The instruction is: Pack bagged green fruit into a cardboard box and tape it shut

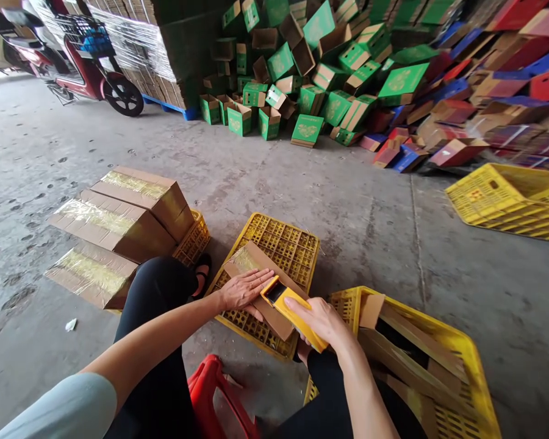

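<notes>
We are sitting low over a concrete floor (370,231), knees in black trousers, with an upturned yellow crate (281,244) lying flat just ahead of us. On it we are keeping a folded brown carton (251,259), its near part running under our hands. Our left hand (246,288) is lying open and flat on the carton, fingers spread and pointing right, pressing it down. Our right hand (318,318) is wrapped around a yellow tape dispenser (287,303), gripping its body from above, with the dispenser's dark mouth touching the carton just beside the left fingertips. To the near right we are seeing a second yellow crate (457,350), holding flattened cardboard sheets (412,353) on edge. To the left, three taped boxes (119,219) are stacked in steps, touching one another, their tops shining with clear tape, the upper ones leaning on another yellow crate (194,235). A red stool (210,384) is showing between our legs. Far across the floor a heap of green boxes (311,79) is spilling beside red and blue ones (462,116), with a red scooter (86,67) parked at the far left and one more yellow crate (507,198) lying at the right.
</notes>
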Tool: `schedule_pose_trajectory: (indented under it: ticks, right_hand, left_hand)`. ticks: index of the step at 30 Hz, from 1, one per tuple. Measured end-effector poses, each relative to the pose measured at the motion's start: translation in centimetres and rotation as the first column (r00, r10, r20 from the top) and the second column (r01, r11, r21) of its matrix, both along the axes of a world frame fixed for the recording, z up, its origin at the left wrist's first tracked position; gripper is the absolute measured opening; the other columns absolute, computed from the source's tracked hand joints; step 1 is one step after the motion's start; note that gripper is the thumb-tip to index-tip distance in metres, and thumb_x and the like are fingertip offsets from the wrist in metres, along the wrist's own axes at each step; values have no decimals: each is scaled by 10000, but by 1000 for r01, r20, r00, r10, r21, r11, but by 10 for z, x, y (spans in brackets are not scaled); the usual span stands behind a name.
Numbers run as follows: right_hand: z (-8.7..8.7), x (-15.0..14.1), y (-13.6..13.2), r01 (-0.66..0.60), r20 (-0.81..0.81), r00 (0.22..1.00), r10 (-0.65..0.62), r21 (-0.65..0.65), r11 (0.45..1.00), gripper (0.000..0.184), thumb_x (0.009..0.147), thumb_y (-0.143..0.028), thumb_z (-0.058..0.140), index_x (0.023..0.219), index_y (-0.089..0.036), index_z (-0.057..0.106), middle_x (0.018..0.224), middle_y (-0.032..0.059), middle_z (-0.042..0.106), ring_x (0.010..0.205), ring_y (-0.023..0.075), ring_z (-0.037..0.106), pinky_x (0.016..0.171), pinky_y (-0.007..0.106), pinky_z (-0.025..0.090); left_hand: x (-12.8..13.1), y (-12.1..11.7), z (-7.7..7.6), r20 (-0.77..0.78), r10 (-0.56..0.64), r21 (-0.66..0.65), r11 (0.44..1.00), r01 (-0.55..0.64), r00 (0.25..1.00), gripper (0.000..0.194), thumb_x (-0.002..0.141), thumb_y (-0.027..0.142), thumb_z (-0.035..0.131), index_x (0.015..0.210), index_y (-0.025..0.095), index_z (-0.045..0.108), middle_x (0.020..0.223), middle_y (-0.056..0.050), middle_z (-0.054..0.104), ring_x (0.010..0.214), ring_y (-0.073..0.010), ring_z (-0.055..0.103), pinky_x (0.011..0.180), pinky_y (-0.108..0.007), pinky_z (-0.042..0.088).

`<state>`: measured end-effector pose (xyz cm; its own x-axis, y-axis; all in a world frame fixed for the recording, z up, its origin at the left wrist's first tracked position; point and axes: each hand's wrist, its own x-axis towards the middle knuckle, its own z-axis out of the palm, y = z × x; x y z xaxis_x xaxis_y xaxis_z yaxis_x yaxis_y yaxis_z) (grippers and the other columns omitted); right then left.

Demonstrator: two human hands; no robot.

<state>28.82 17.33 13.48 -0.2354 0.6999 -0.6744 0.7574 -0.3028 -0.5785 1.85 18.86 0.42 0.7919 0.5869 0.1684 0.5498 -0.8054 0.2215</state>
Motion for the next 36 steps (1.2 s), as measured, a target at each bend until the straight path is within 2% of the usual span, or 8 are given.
schedule_pose_trajectory:
  ticks: [8,12,17,21,26,28,31,36]
  right_hand:
    - [6,13,-14,60,59,997,-56,-64,996,466,940,-600,592,689,-208,622,584,112,707,510,214,707,470,254,526]
    - [1,30,-25,125,75,990,-120,-69,990,546,967,-651,509,702,-190,630,615,139,718,514,218,707,478,261,542]
    - [-6,35,-28,106,35,994,-105,-44,993,556,943,-671,537,691,-185,639,605,127,710,513,205,699,496,269,552]
    - [-6,33,-30,120,23,993,-120,-24,992,571,934,-686,530,693,-181,647,602,130,705,510,213,699,469,273,541]
    - [-8,34,-33,126,42,991,-125,-17,992,554,940,-669,536,700,-181,645,611,145,714,518,220,707,467,270,538]
    - [-11,34,-33,132,44,990,-131,-18,991,551,935,-670,545,695,-183,642,615,151,717,522,230,710,472,284,545]
    - [-14,29,-29,153,27,988,-153,-14,988,569,925,-686,549,670,-186,647,610,147,713,519,237,711,479,302,553]
    - [-13,15,-17,167,-27,986,-166,7,986,568,932,-673,552,634,-197,635,600,144,696,522,234,709,530,319,575]
  left_hand:
    - [-1,1,-3,38,-34,23,999,33,999,1061,949,812,432,1664,68,187,1697,-213,263,1599,-291,227,1306,-426,240]
    - [0,2,-5,62,-44,8,999,44,997,1086,921,832,460,1659,78,203,1689,-214,285,1596,-299,237,1308,-444,230]
    - [1,-2,-2,47,-28,-8,1000,29,998,1100,908,850,455,1653,75,225,1691,-226,268,1595,-333,228,1305,-479,222]
    - [11,-10,3,20,-9,-16,1000,9,1000,1146,890,867,462,1657,57,201,1693,-249,238,1598,-366,199,1299,-519,212]
    - [30,-19,0,10,-92,-10,996,92,996,1077,934,823,444,1669,84,171,1702,-213,237,1602,-321,214,1305,-495,216]
    - [31,-16,-5,28,-113,7,994,112,993,1059,946,807,447,1668,81,176,1697,-206,262,1599,-309,228,1307,-486,221]
    - [23,2,-7,47,-171,20,985,171,984,1015,970,772,448,1664,74,198,1677,-202,320,1590,-298,262,1311,-467,221]
    - [8,33,6,11,-245,-44,969,245,970,1006,969,770,454,1669,93,203,1675,-203,324,1583,-297,281,1315,-438,207]
